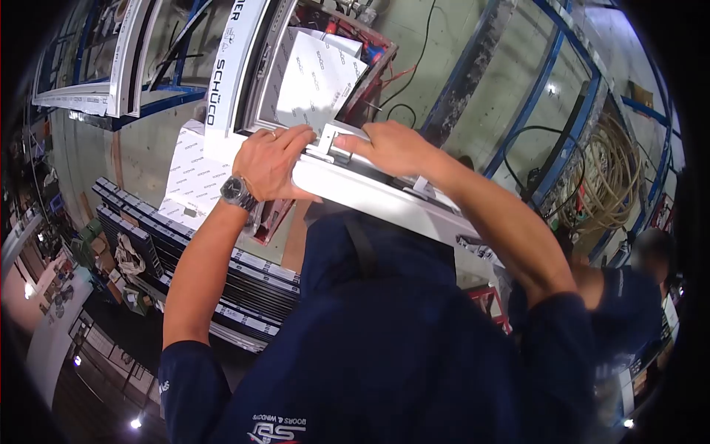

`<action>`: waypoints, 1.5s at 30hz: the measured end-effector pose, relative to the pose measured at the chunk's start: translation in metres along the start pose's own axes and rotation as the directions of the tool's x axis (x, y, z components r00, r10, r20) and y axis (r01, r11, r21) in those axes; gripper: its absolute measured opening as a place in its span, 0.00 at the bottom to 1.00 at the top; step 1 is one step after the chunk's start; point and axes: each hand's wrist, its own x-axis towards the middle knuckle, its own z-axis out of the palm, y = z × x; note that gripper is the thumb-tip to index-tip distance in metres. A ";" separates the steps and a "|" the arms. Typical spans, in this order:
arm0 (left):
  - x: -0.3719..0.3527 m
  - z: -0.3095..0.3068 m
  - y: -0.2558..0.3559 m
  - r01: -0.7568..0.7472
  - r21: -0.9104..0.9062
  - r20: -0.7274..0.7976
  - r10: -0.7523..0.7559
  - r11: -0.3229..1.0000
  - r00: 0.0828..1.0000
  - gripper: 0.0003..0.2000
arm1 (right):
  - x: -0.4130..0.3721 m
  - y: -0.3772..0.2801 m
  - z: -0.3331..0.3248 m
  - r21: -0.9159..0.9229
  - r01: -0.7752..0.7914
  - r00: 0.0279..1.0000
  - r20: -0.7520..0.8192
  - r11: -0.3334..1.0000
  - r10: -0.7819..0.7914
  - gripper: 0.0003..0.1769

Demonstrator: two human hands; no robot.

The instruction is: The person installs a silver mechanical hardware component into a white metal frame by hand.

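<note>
Window frame [384, 196], white, Schüco film on it, lies tilted in front of the person's chest, with its corner at frame centre. Stack of dark profiles [222, 274] sits below left, well apart from the hands. Another person's sleeve [629, 311] is at the right edge. Left hand [270, 163], fingers together, is curled over the frame corner with the thumb underneath. Right hand [392, 148] is closed over the top rail, fingers wrapped past the far edge, thumb tip touching the metal fitting [329, 144]. Wristwatch [238, 192] is on the left wrist.
</note>
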 end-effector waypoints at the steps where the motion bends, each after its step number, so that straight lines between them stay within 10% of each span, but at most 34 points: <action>1: -0.005 0.001 0.003 0.005 -0.016 0.025 -0.004 1.000 1.000 0.50 | -0.003 0.002 0.006 0.040 0.014 1.000 0.018 0.999 -0.015 0.54; 11: -0.006 -0.011 -0.004 0.021 -0.124 0.128 -0.005 0.992 0.992 0.69 | -0.047 -0.045 0.008 -0.255 -0.093 0.959 -0.282 0.963 0.018 0.47; 19: 0.016 -0.048 -0.016 0.193 -0.261 0.538 -0.024 0.946 0.842 0.66 | -0.085 -0.071 0.072 -0.443 -0.142 0.734 -0.647 0.885 -0.206 0.36; 21: 0.008 -0.028 -0.027 0.032 -0.313 0.385 0.096 0.949 0.918 0.61 | -0.092 -0.076 0.084 -0.486 -0.171 0.669 -0.696 0.857 -0.261 0.36; 27: 0.010 -0.018 -0.036 -0.147 -0.382 0.249 0.255 0.912 0.935 0.45 | -0.100 -0.080 0.092 -0.461 -0.187 0.690 -0.690 0.867 -0.218 0.35; 37: 0.024 -0.017 -0.038 -0.042 -0.462 0.353 0.227 0.886 0.908 0.42 | -0.095 -0.059 0.045 -0.273 -0.080 0.881 -0.470 0.959 -0.060 0.33; 45: 0.028 -0.020 -0.037 -0.043 -0.503 0.347 0.248 0.863 0.904 0.40 | -0.096 -0.060 0.057 -0.333 -0.063 0.805 -0.574 0.941 -0.149 0.34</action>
